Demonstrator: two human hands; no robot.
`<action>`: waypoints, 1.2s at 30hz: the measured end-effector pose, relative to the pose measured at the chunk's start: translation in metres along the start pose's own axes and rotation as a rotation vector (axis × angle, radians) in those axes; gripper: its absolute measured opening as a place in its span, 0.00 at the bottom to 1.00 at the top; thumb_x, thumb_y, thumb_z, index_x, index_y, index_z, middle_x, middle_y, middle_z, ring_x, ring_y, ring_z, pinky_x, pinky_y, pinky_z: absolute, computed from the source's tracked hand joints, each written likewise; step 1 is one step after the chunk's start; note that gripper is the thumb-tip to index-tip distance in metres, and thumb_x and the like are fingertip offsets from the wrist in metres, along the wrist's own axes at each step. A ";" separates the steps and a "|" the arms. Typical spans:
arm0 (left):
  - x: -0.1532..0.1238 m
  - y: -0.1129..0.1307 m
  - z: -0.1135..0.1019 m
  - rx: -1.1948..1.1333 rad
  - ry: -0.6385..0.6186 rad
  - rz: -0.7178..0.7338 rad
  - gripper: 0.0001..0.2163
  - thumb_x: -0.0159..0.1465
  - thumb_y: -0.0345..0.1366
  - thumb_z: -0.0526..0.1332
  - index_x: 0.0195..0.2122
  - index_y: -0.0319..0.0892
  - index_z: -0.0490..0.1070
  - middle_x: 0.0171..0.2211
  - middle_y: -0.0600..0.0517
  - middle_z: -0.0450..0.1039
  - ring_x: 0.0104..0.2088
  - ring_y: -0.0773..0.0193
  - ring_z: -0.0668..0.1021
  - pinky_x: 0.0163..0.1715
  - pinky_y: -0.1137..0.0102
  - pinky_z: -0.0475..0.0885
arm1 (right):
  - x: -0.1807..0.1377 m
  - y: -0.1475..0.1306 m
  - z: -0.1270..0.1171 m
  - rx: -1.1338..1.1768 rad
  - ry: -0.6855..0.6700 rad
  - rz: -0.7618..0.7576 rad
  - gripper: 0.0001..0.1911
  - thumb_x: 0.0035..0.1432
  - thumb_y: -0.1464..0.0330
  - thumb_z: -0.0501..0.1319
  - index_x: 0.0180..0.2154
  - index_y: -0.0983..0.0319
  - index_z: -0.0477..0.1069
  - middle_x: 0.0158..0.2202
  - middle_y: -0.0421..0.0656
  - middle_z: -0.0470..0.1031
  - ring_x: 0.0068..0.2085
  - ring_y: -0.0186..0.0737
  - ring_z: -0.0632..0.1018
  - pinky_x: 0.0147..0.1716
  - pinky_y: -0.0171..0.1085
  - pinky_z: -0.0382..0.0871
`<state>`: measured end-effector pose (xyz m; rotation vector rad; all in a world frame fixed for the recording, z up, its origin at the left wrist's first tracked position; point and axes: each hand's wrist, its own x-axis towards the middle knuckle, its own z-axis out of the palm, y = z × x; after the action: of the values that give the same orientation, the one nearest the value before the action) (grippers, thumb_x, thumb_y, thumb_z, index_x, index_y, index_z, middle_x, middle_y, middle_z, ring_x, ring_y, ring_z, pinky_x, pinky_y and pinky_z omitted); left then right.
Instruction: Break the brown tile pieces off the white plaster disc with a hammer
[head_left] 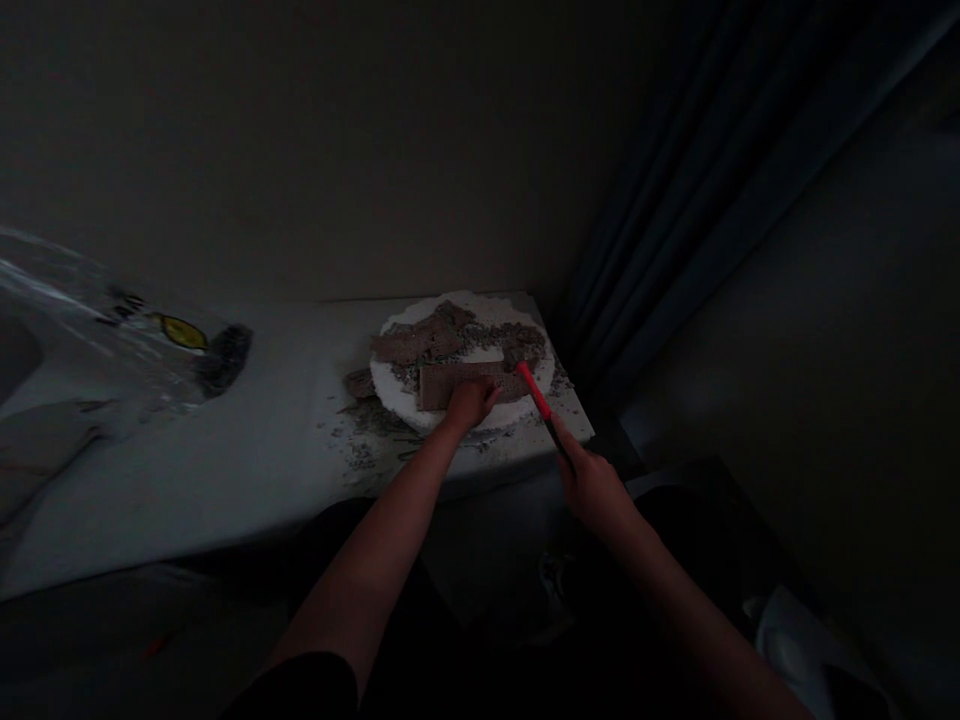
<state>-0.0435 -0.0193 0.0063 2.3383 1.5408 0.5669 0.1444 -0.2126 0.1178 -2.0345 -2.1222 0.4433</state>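
My right hand (592, 485) is wrapped round the black grip of a hammer (534, 390) with a red shaft. The hammer's head end is dark and hard to make out, over grey rubble at the right of a round white board (390, 385). On the board's near part lies a flat brown mesh-like strip (439, 386). My left hand (472, 402), fingers curled, grips or presses this strip near its middle. Behind it rests a crumpled piece of similar brown material (424, 337), with loose grey crumbs (502, 338) around it.
The board stands near the right end of a pale-covered table (277, 430), with crumbs scattered around it. A clear plastic bag (161, 335) with a yellow label is at the left. Dark curtains (675, 170) hang at the right, and a wall rises behind.
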 end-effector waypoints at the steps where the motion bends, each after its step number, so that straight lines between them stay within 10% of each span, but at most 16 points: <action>1: 0.000 0.000 0.000 0.003 -0.002 0.000 0.15 0.68 0.45 0.54 0.39 0.41 0.75 0.34 0.44 0.80 0.34 0.58 0.79 0.33 0.69 0.66 | 0.001 -0.001 0.001 -0.001 0.013 0.005 0.33 0.68 0.69 0.48 0.71 0.57 0.42 0.35 0.46 0.80 0.32 0.43 0.80 0.32 0.35 0.68; 36: 0.000 0.002 -0.002 0.023 -0.020 -0.030 0.15 0.68 0.45 0.54 0.40 0.40 0.76 0.34 0.45 0.79 0.36 0.57 0.79 0.34 0.69 0.66 | -0.004 -0.003 0.009 0.088 -0.006 0.041 0.32 0.69 0.68 0.47 0.71 0.58 0.42 0.36 0.46 0.81 0.33 0.44 0.81 0.33 0.35 0.68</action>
<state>-0.0430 -0.0203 0.0083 2.3266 1.5785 0.5200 0.1392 -0.2173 0.1100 -2.0333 -2.0297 0.5403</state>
